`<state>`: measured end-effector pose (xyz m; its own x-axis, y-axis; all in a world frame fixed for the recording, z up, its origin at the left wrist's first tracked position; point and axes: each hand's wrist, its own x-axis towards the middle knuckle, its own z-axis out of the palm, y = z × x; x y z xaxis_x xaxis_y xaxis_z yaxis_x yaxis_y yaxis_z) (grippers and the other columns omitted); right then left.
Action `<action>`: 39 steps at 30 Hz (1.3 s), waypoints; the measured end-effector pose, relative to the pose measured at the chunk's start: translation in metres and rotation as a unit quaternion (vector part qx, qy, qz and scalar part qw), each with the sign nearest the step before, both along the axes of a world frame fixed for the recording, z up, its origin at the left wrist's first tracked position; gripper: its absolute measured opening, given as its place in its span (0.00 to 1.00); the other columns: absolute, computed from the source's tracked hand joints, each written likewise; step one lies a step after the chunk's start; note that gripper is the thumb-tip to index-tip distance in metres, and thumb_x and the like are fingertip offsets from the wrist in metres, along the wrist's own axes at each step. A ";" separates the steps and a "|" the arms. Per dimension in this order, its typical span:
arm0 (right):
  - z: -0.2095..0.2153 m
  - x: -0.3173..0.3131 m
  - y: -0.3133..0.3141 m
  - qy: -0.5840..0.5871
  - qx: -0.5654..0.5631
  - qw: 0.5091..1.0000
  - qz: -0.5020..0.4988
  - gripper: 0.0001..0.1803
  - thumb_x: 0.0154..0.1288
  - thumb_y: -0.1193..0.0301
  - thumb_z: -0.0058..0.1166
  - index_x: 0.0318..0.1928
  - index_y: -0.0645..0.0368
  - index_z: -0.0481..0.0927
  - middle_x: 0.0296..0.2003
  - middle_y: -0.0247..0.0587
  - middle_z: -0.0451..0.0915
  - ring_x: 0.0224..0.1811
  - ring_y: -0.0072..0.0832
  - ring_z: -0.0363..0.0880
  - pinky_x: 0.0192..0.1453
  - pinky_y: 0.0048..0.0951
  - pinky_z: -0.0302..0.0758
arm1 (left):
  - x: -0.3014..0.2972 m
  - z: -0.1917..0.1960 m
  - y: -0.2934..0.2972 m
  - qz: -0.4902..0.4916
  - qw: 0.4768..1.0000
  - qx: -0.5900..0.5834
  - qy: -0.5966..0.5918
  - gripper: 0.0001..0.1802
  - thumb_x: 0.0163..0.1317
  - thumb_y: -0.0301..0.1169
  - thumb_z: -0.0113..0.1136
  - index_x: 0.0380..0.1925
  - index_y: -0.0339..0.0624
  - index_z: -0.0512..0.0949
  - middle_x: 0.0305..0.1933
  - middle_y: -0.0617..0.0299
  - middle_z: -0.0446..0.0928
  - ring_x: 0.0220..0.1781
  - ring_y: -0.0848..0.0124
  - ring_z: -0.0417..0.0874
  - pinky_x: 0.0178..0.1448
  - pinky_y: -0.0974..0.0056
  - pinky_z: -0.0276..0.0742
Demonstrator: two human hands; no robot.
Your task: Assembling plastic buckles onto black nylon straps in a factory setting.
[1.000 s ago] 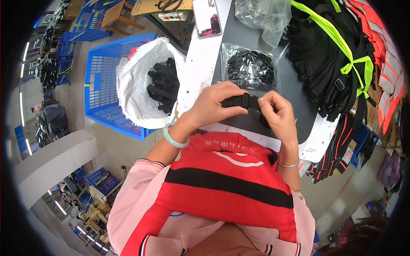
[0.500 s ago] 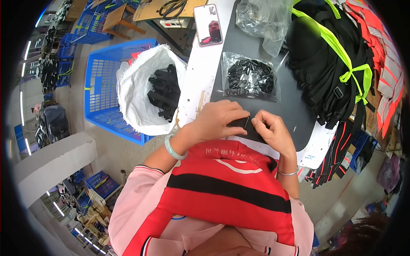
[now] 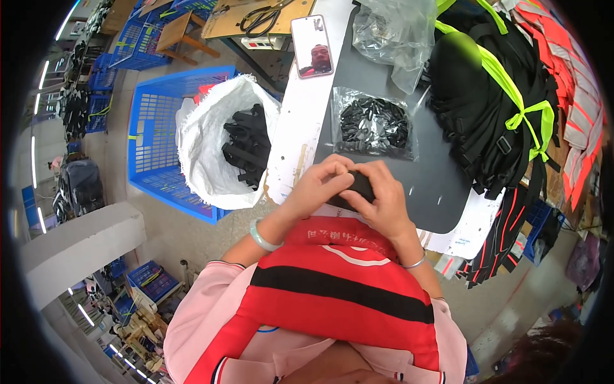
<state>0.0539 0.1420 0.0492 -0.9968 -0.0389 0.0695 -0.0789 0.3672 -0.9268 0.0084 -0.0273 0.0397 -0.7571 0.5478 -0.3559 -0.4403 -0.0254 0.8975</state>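
Fingers (image 3: 332, 174) of both hands curl tight around a small black strap piece (image 3: 362, 185), and we see it pinched between them right at the near edge of the worktop (image 3: 300, 121). The left hand (image 3: 316, 189) comes in from the left, a pale bangle (image 3: 261, 235) on its wrist; the right hand (image 3: 378, 205) covers the piece from the right, a thin bracelet (image 3: 416, 262) at its wrist. Most of the piece is hidden under the fingers, so we cannot tell its exact shape.

Just beyond the hands lies a clear bag (image 3: 374, 121) of small black parts on a dark mat (image 3: 441, 185). Further up the worktop a phone (image 3: 312, 46) lies face up, and scissors (image 3: 262, 18) sit near the far edge. To the right, a heap of black straps (image 3: 486, 109) with neon-yellow bands. On the left, down on the floor, a white sack (image 3: 204, 144) holding black pieces stands in a blue crate (image 3: 150, 128).
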 end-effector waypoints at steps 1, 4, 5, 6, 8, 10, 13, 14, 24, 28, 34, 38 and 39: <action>0.002 -0.001 -0.001 0.026 0.012 1.000 0.009 0.21 0.48 0.68 0.66 0.43 0.60 0.77 0.37 0.45 0.77 0.37 0.45 0.76 0.41 0.35 0.74 | -0.004 0.001 -0.007 -0.019 1.000 0.001 -0.018 0.09 0.63 0.30 0.55 0.25 0.39 0.73 0.43 0.58 0.73 0.49 0.75 0.70 0.56 0.68 0.64; 0.007 -0.007 0.003 0.096 0.050 0.994 0.023 0.20 0.48 0.68 0.66 0.42 0.60 0.78 0.36 0.45 0.77 0.37 0.44 0.77 0.42 0.36 0.74 | -0.009 0.011 -0.025 0.075 0.989 0.122 -0.047 0.08 0.64 0.30 0.53 0.29 0.38 0.75 0.48 0.53 0.75 0.51 0.69 0.74 0.58 0.65 0.67; 0.007 -0.009 0.010 0.096 0.071 0.993 0.020 0.18 0.47 0.70 0.65 0.40 0.61 0.78 0.37 0.45 0.77 0.39 0.43 0.77 0.44 0.36 0.73 | -0.018 0.018 -0.040 0.150 0.973 0.165 -0.050 0.08 0.64 0.31 0.53 0.33 0.37 0.75 0.49 0.50 0.76 0.51 0.66 0.75 0.58 0.63 0.68; 0.004 -0.009 0.017 0.093 0.079 0.992 0.016 0.18 0.47 0.70 0.65 0.40 0.61 0.78 0.37 0.45 0.77 0.39 0.43 0.77 0.44 0.36 0.73 | -0.030 0.026 -0.061 0.222 0.951 0.208 -0.056 0.10 0.64 0.32 0.53 0.36 0.36 0.76 0.50 0.47 0.76 0.52 0.63 0.76 0.59 0.60 0.70; -0.008 -0.008 0.031 0.057 0.056 0.995 -0.053 0.18 0.46 0.68 0.65 0.40 0.59 0.79 0.37 0.43 0.79 0.41 0.42 0.77 0.45 0.35 0.71 | -0.051 0.053 -0.108 0.274 0.896 0.345 -0.061 0.14 0.63 0.33 0.53 0.41 0.32 0.75 0.46 0.47 0.78 0.46 0.61 0.79 0.52 0.59 0.76; -0.010 -0.009 0.043 0.071 0.065 0.994 -0.047 0.19 0.48 0.71 0.63 0.43 0.60 0.79 0.41 0.45 0.79 0.45 0.41 0.77 0.49 0.34 0.72 | -0.060 0.075 -0.158 0.334 0.889 0.304 0.078 0.11 0.63 0.30 0.54 0.39 0.31 0.73 0.40 0.52 0.74 0.40 0.66 0.74 0.38 0.64 0.74; -0.017 -0.020 0.065 0.048 0.046 0.991 -0.117 0.18 0.56 0.75 0.57 0.49 0.62 0.75 0.48 0.47 0.76 0.47 0.37 0.77 0.54 0.32 0.72 | -0.058 0.128 -0.194 0.317 0.879 0.325 0.148 0.09 0.64 0.30 0.52 0.35 0.33 0.73 0.38 0.56 0.71 0.39 0.69 0.71 0.37 0.67 0.70; -0.015 -0.026 0.074 0.016 0.023 0.987 -0.161 0.18 0.60 0.73 0.55 0.52 0.62 0.75 0.48 0.45 0.76 0.45 0.32 0.77 0.50 0.30 0.73 | -0.056 0.137 -0.197 0.351 0.871 0.283 0.197 0.09 0.65 0.30 0.52 0.34 0.33 0.74 0.37 0.56 0.71 0.38 0.70 0.70 0.35 0.68 0.69; -0.047 -0.127 0.125 -0.056 0.188 0.963 -0.188 0.21 0.65 0.62 0.47 0.55 0.59 0.74 0.49 0.55 0.76 0.51 0.50 0.75 0.55 0.39 0.70 | -0.066 0.011 -0.119 0.095 0.837 -0.379 0.383 0.08 0.54 0.27 0.64 0.34 0.38 0.78 0.55 0.51 0.74 0.56 0.59 0.75 0.56 0.62 0.71; -0.051 -0.119 0.124 -0.026 0.158 0.954 -0.252 0.19 0.66 0.65 0.45 0.52 0.64 0.75 0.48 0.54 0.76 0.51 0.49 0.75 0.55 0.39 0.70 | -0.057 0.019 -0.049 0.005 0.840 -0.341 0.423 0.09 0.54 0.29 0.64 0.33 0.36 0.78 0.48 0.53 0.78 0.49 0.58 0.79 0.50 0.63 0.74; -0.027 -0.076 0.124 0.038 0.105 0.930 -0.351 0.10 0.63 0.73 0.51 0.42 0.62 0.80 0.36 0.42 0.80 0.32 0.28 0.78 0.37 0.27 0.73 | -0.065 0.013 0.020 -0.048 0.886 -0.207 0.412 0.07 0.56 0.26 0.62 0.34 0.35 0.78 0.43 0.54 0.79 0.44 0.63 0.80 0.48 0.65 0.74; -0.025 -0.053 0.123 0.035 0.108 0.931 -0.346 0.09 0.61 0.76 0.52 0.43 0.62 0.77 0.28 0.37 0.75 0.26 0.23 0.72 0.34 0.24 0.71 | -0.055 0.005 0.064 -0.109 0.917 -0.141 0.358 0.08 0.57 0.27 0.61 0.35 0.34 0.78 0.37 0.56 0.78 0.38 0.66 0.81 0.40 0.67 0.76; -0.022 -0.044 0.118 0.013 0.086 0.929 -0.359 0.13 0.61 0.77 0.53 0.47 0.62 0.74 0.27 0.35 0.74 0.26 0.21 0.71 0.34 0.23 0.71 | -0.051 0.001 0.073 -0.124 0.925 -0.129 0.334 0.09 0.57 0.28 0.61 0.36 0.34 0.78 0.33 0.56 0.77 0.36 0.67 0.81 0.36 0.68 0.77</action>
